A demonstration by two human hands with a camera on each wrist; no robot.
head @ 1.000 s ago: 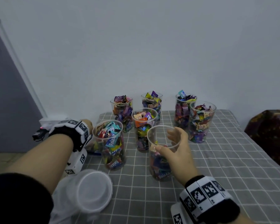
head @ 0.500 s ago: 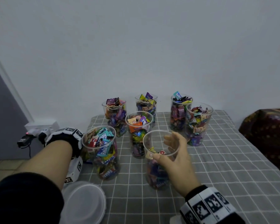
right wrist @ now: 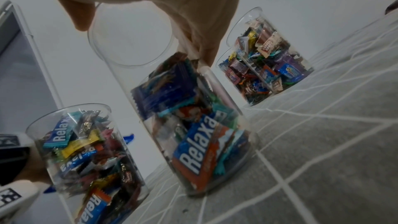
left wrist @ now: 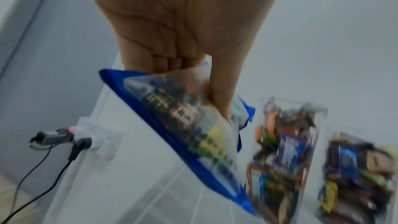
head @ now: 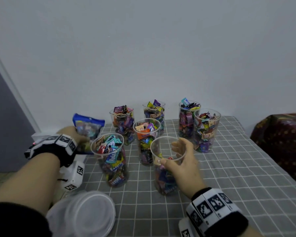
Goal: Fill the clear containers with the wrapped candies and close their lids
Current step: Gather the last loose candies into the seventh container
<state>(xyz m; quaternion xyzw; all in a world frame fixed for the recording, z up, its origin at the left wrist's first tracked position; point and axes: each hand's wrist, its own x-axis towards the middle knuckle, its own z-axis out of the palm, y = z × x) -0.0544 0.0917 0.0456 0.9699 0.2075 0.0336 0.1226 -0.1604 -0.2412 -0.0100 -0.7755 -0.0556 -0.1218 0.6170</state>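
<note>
Several clear containers of wrapped candies stand on the grey checked table (head: 229,177). My right hand (head: 181,161) grips the rim of a half-full container (head: 166,178), seen close in the right wrist view as the half-full container (right wrist: 189,125). My left hand (head: 72,134) grips a blue-edged bag of candies (head: 88,127) raised at the table's left edge; the bag (left wrist: 189,122) hangs from my curled fingers (left wrist: 163,60). A full container (head: 111,159) stands between my two arms.
A stack of clear lids (head: 85,214) lies at the near left corner. Several full containers (head: 205,129) crowd the back of the table by the wall. A wall socket with plugs (left wrist: 71,135) sits low on the left. A dark patterned seat (head: 284,142) stands at the right.
My left hand has lifted the blue candy bag into view above the table's left edge. My right hand keeps its hold on the half-full container.
</note>
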